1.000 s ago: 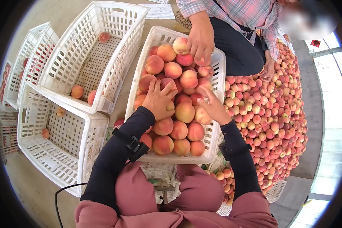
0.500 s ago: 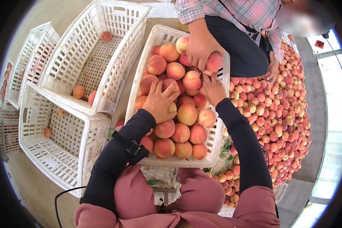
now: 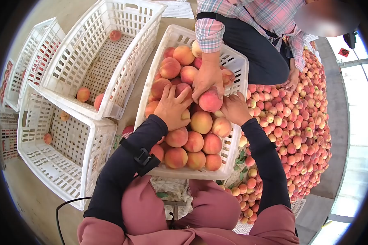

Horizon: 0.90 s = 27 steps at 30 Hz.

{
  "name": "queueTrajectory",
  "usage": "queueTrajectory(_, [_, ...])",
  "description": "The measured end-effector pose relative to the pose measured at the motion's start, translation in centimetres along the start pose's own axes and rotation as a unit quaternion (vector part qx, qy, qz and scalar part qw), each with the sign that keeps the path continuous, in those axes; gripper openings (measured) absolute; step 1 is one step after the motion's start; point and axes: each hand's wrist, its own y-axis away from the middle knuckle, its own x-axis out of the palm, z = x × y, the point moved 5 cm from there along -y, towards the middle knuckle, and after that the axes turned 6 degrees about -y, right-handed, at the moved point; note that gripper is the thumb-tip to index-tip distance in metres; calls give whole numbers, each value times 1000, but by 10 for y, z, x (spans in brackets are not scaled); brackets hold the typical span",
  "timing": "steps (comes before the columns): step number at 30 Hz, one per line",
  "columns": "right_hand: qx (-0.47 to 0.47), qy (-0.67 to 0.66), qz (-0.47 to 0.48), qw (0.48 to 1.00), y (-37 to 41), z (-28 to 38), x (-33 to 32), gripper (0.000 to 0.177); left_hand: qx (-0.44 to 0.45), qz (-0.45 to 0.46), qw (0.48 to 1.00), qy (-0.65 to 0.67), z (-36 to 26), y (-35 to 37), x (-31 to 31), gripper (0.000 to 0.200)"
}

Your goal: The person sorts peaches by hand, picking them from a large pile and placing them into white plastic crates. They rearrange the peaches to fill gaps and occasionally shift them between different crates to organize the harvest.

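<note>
A white plastic crate (image 3: pixel 180 173) full of peaches (image 3: pixel 200 122) stands in front of my knees. My left hand (image 3: pixel 173 108) lies over the peaches on the crate's left side, its fingers spread and resting on a peach (image 3: pixel 184 92). At the crate's right side, my right hand (image 3: pixel 235 108) reaches in among the fruit, its fingertips partly hidden. Between my two hands a co-worker's hand (image 3: pixel 209 79) holds a red peach (image 3: pixel 210 100) low over the others, close to my right fingers.
White crates (image 3: pixel 110 77) with a few peaches stand at left, another crate (image 3: pixel 92 163) below them. A large heap of peaches (image 3: pixel 294 130) spreads along the right. The co-worker in a plaid shirt (image 3: pixel 265 16) sits across from me.
The co-worker's hand has brought the red peach down and left, to between my hands. My right hand has shifted slightly down and right. My left hand stays in place.
</note>
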Motion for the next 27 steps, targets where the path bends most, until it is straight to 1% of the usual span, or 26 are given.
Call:
queueTrajectory(1, [-3,3,39,999,-1,0,5,26,2,-7,1000,0,0,0,0,69])
queueTrajectory(2, [-5,3,39,999,-1,-1,4,26,4,-14,1000,-1,0,0,0,68])
queueTrajectory(4, [0,-52,72,996,-3,10,-8,37,2,-16,1000,-1,0,0,0,68])
queueTrajectory(5, [1,-52,72,996,-5,9,-6,37,2,-17,1000,-1,0,0,1,68])
queueTrajectory(7, [58,-56,160,984,-11,1,8,49,5,-11,1000,4,-1,-1,0,68])
queueTrajectory(9, [41,-65,139,987,-12,-3,6,46,4,-2,1000,6,1,-1,1,68])
queueTrajectory(10, [26,-73,120,990,-12,-5,3,44,4,-14,1000,13,0,-1,0,68])
queueTrajectory(11, [23,-76,121,989,-12,-11,-1,44,4,-27,999,21,0,1,-1,67])
queueTrajectory(13, [-34,-93,62,993,-11,-19,-25,42,3,-27,999,17,0,3,-1,66])
queueTrajectory(14, [-47,-62,30,997,-9,-23,-33,42,5,-32,999,12,-1,1,-2,66])
queueTrajectory(15, [-44,-59,30,997,-8,-25,-34,42,9,-34,999,14,-3,-1,-3,66])
queueTrajectory(17, [-1,-34,69,997,-8,-27,-30,38,3,-13,1000,14,-1,-1,-2,66])
queueTrajectory(19, [12,-18,80,997,-13,-17,-27,35,4,-14,1000,15,-1,-2,-1,67])
queueTrajectory(21, [64,-25,148,987,-19,-5,-15,42,4,-20,1000,22,0,-1,-1,67])
queueTrajectory(22, [72,9,152,986,-21,0,-10,53,1,-20,1000,21,0,0,-1,67])
queueTrajectory(23, [70,8,152,986,-23,6,-6,53,3,-25,1000,18,0,0,-2,67])
queueTrajectory(25, [51,90,118,988,-26,13,-2,57,6,-30,999,15,-2,0,-1,67])
queueTrajectory(26, [65,84,77,991,-26,9,1,59,5,-27,1000,12,-2,0,0,67])
queueTrajectory(27, [64,83,76,992,-25,3,2,59,3,-24,1000,8,-1,0,0,67])
